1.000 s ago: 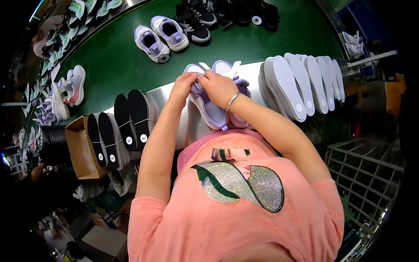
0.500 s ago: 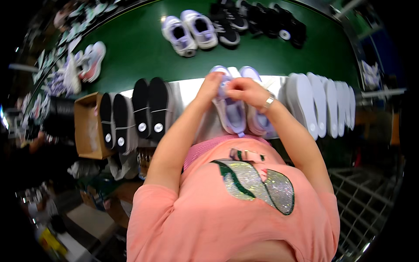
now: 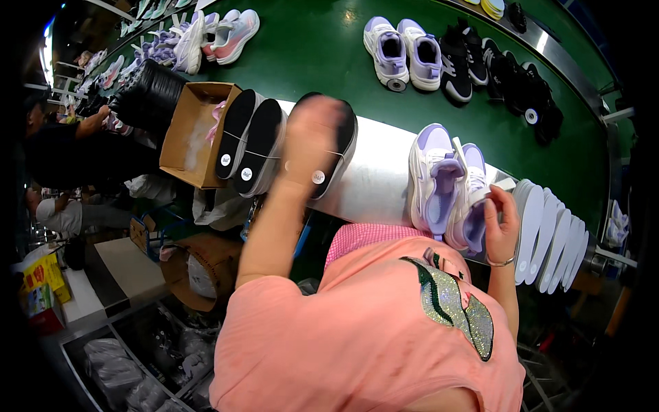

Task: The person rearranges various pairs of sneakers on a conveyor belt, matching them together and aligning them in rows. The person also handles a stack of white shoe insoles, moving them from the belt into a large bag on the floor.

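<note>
Blurrily, the left hand (image 3: 309, 144) hovers over or touches black insoles (image 3: 349, 130); how far its fingers open, I cannot tell. The right hand (image 3: 502, 223) bends its fingers beside the nearer lavender-and-white shoe (image 3: 473, 175), grip unclear; its mate (image 3: 427, 161) stands alongside on the metal strip (image 3: 377, 154).

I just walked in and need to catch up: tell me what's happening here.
Someone in a peach shirt works at a green bench. The right hand is at the right side of a pair of white-and-lavender shoes on the metal strip; the left hand, blurred, is over black insoles, and whether it grips them is unclear. Pale insoles stand farther right. Another white-and-lavender pair sits farther back beside black shoes.
</note>
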`<action>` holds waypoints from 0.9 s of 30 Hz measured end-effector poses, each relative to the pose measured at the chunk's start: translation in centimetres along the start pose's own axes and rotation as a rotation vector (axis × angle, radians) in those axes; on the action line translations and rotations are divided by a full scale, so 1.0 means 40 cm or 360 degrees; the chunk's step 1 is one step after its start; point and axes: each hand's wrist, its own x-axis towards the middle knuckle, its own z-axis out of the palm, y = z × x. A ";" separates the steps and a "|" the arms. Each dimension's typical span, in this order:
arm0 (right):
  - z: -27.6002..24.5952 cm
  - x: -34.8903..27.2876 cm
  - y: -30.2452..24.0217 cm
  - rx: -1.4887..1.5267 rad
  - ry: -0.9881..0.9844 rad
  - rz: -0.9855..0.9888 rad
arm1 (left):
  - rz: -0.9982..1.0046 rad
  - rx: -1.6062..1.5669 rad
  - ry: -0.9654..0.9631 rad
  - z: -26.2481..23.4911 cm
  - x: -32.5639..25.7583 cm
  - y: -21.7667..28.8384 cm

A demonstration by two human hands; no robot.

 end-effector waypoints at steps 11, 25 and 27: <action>0.033 -0.091 0.145 -0.0494 0.0110 0.0080 | -0.0450 0.0130 0.0137 -0.063 -0.078 -0.185; 0.035 -0.097 0.169 -0.0271 0.0061 0.0090 | 0.0073 0.0957 -0.0552 0.089 -0.244 -0.159; 0.037 -0.096 0.166 -0.0251 0.0061 0.0080 | 0.0076 0.0947 -0.0481 0.096 -0.238 -0.178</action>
